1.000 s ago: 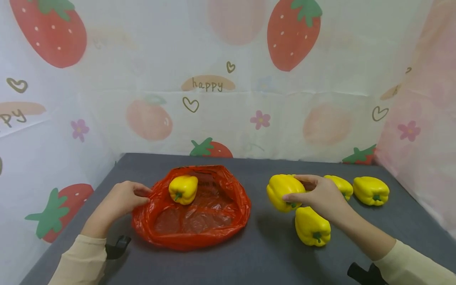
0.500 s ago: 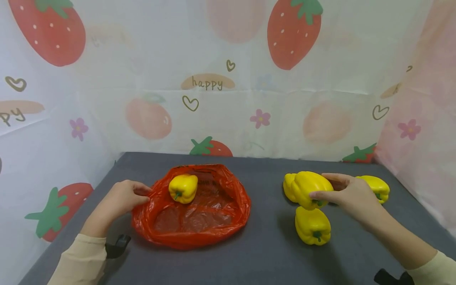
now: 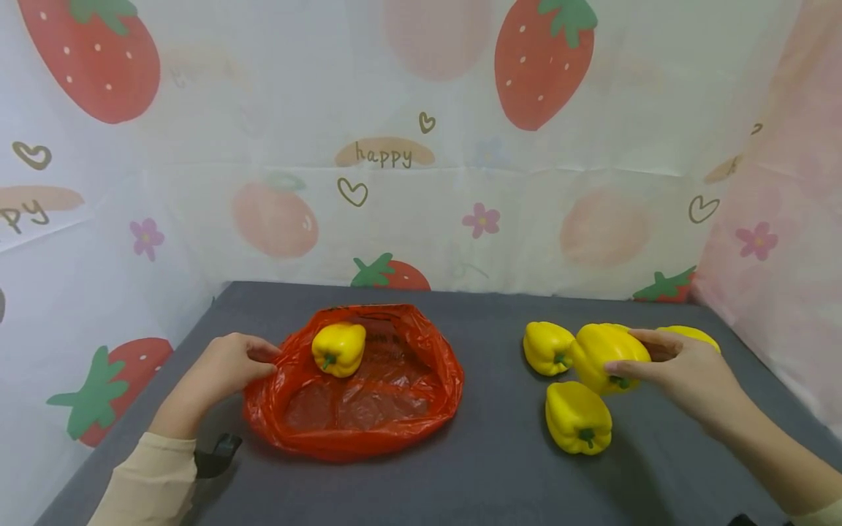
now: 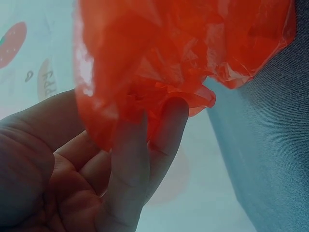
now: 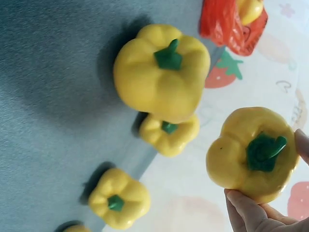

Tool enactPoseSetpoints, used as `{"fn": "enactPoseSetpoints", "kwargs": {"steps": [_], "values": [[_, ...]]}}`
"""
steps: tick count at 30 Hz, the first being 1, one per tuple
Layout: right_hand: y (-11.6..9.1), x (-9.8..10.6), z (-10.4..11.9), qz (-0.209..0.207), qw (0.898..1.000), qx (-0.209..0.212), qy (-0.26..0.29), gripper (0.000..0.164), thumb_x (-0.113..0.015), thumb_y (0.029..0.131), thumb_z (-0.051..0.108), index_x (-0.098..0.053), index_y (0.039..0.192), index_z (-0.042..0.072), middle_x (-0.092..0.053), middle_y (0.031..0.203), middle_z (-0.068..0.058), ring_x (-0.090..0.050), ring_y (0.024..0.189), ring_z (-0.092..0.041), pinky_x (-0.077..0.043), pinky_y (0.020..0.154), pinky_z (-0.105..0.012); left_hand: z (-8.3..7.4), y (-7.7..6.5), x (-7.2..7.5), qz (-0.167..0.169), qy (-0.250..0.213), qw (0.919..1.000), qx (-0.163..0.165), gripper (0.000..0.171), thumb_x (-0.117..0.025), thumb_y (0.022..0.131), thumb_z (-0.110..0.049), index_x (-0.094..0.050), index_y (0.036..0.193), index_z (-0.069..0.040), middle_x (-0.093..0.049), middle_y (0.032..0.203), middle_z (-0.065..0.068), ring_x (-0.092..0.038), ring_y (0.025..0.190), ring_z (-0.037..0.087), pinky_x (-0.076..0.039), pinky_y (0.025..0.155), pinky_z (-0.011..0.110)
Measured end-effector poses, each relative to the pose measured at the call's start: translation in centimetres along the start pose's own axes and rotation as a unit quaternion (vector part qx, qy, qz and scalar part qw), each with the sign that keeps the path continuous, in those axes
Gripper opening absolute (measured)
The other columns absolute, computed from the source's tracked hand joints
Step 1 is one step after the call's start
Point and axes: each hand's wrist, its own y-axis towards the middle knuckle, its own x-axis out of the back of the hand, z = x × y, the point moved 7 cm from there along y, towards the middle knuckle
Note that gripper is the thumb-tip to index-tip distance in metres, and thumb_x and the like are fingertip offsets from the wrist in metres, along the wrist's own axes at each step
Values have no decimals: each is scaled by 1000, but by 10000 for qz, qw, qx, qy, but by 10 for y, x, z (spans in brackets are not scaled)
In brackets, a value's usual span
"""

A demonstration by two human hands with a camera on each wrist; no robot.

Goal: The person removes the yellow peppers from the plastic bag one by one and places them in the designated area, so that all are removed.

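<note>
My right hand [image 3: 691, 372] grips a yellow bell pepper [image 3: 607, 359] by its sides, thumb near the green stem, above the table. In the right wrist view this held pepper [image 5: 231, 166] shows its stem end, fingertips [image 5: 241, 205] at its edge. My left hand [image 3: 226, 369] pinches the left rim of a red plastic bag [image 3: 355, 442], which stands wide open. The left wrist view shows thin red film [image 4: 145, 48] between the fingers. One yellow pepper [image 3: 338, 347] lies inside the bag at the back left.
On the right of the dark table [image 3: 460, 482], one pepper [image 3: 579, 420] lies in front and another [image 3: 546, 347] behind it. A further one [image 3: 691, 334] is partly hidden by my right hand. Printed cloth walls [image 3: 408, 219] enclose the back and sides.
My right hand has moved right with the held pepper, passing over the other peppers and uncovering the back left one. The left hand and the bag have stayed in place.
</note>
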Motion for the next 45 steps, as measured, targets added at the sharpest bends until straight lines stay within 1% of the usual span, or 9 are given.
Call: {"fn": "enactPoseSetpoints", "kwargs": {"steps": [4,6,9,14,18,26,34,40,45], "values": [[-2,5,-10,-22,9999,-145,-67,88,-70,86,55,-42,147,-3,-54,143,-25,-58,118,-30,-50,85,-36,-1,0,0,-5,-17,10000,-17,32,-68,89,-13,-70,117,2,-73,108,20,-67,94,27,-60,75,40],[-4,7,-14,29,9995,-295,-67,92,-69,86,57,-38,150,-3,-49,147,-28,-52,126,-38,-49,89,-43,-1,1,-1,-6,-26,10000,-13,32,-68,89,-13,-70,117,2,-73,108,20,-67,94,27,-60,75,40],[-5,9,-22,83,9990,-446,-43,95,-68,87,57,-34,152,-3,-42,151,-29,-45,131,-43,-46,92,-49,0,1,-1,4,-57,10000,10,32,-68,89,-13,-70,117,2,-73,108,20,-68,92,26,-60,74,39],[-6,13,-37,10,9983,-559,-151,93,-68,86,59,-36,151,0,-41,151,-28,-44,130,-44,-45,90,-50,0,1,-1,19,-72,10000,17,32,-68,89,-13,-70,117,2,-73,109,20,-68,93,27,-60,74,40],[-6,16,-49,30,9971,-724,-220,95,-67,86,59,-34,152,-2,-40,150,-33,-45,127,-46,-46,89,-51,-1,1,0,4,-45,10000,-19,32,-68,89,-14,-70,117,2,-73,109,20,-67,94,28,-60,75,40],[-6,16,-60,110,9957,-844,-368,97,-66,88,58,-31,151,-6,-37,149,-37,-45,123,-48,-47,87,-51,0,0,1,32,-98,9999,50,33,-68,90,-14,-70,118,2,-73,109,20,-67,92,25,-60,74,39],[-5,11,-78,285,9935,-1065,-279,100,-64,88,61,-26,153,-5,-27,153,-39,-37,129,-52,-46,91,-58,1,-2,1,30,-146,9999,80,33,-68,90,-13,-69,119,2,-72,110,20,-67,89,23,-60,71,37],[-6,6,-95,350,9891,-1408,-263,104,-64,87,63,-24,153,-6,-15,155,-41,-29,133,-55,-39,98,-66,0,-1,2,27,-93,9999,60,33,-68,90,-14,-69,119,2,-72,110,20,-67,93,26,-60,74,39],[-4,4,-108,311,9861,-1620,-197,107,-65,85,65,-23,153,-6,-12,155,-40,-27,134,-56,-36,101,-68,0,-1,2,0,-29,10000,46,32,-68,90,-14,-70,118,1,-72,110,20,-66,96,29,-60,75,40]]}}
